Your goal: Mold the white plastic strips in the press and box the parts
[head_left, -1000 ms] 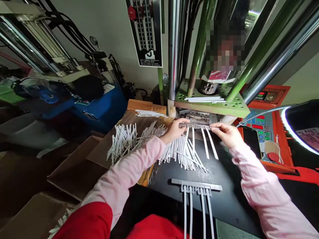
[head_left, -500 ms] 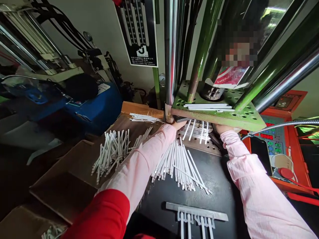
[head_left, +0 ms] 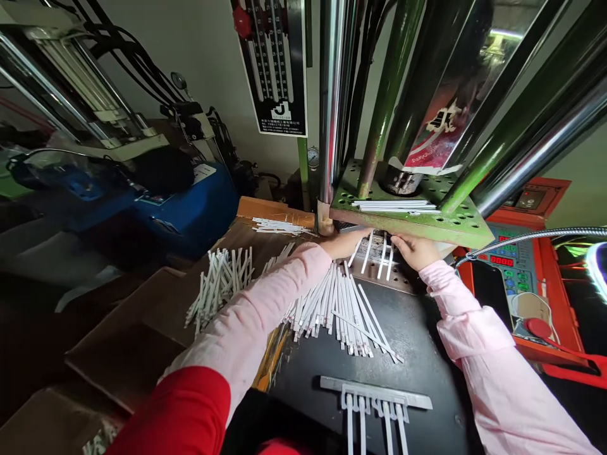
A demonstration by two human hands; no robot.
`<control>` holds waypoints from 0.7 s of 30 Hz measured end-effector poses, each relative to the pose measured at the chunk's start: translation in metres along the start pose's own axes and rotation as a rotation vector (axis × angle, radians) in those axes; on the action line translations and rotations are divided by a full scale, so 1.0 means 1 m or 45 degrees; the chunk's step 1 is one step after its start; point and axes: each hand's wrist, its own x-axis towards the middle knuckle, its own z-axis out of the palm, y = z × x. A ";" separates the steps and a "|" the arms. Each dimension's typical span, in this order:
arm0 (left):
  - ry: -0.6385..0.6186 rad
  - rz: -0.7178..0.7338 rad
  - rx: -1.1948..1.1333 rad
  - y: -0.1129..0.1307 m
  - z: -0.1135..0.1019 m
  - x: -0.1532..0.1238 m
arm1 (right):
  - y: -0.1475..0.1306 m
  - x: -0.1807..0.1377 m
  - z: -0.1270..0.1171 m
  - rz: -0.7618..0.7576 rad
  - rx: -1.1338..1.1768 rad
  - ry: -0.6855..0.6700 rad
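Four white strips [head_left: 367, 254]: beyond the far edge of the worktop [head_left: 403, 328], below the green press plate [head_left: 417, 227]. Left hand [head_left: 347, 244], right hand [head_left: 416, 252]: apart, flanking them; grip was hidden from me. Step, I judged: positioning; next move needed level alignment.

Left hand [head_left: 348, 243]: fingertips lost under plate [head_left: 412, 227], grip unreadable. Right hand [head_left: 418, 252]: thumb shows, other fingertips mostly out of sight; can't tell what either holds. Mould [head_left: 376, 249] mostly covered by plate and hands, upper ends of the short strips [head_left: 367, 256] too. Left sleeve [head_left: 265, 297] hides part of pile [head_left: 220, 284]. Bottom edge cuts long strips [head_left: 363, 426] below bar [head_left: 377, 391]; lamp [head_left: 595, 268] cut at right, scale [head_left: 272, 69] at top. Scale's fine print and gauge [head_left: 313, 157] reading too small. Box [head_left: 38, 417] dim, cut off lower left.
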 end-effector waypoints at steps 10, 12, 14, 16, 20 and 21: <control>-0.085 0.015 0.218 0.012 0.001 0.004 | -0.013 0.001 -0.007 -0.020 0.137 -0.092; -0.084 -0.028 0.202 0.015 -0.001 0.008 | -0.016 0.005 -0.007 0.028 0.147 -0.078; -0.095 -0.066 0.193 0.020 -0.004 0.007 | -0.025 0.006 -0.011 0.063 0.169 -0.057; -0.101 -0.096 0.191 0.029 -0.008 0.000 | -0.036 0.000 -0.019 0.090 0.198 -0.027; -0.059 -0.035 0.222 0.056 -0.020 -0.051 | -0.062 -0.050 -0.053 0.103 0.286 0.032; -0.045 0.004 0.235 0.065 -0.023 -0.075 | -0.067 -0.073 -0.064 0.087 0.326 0.031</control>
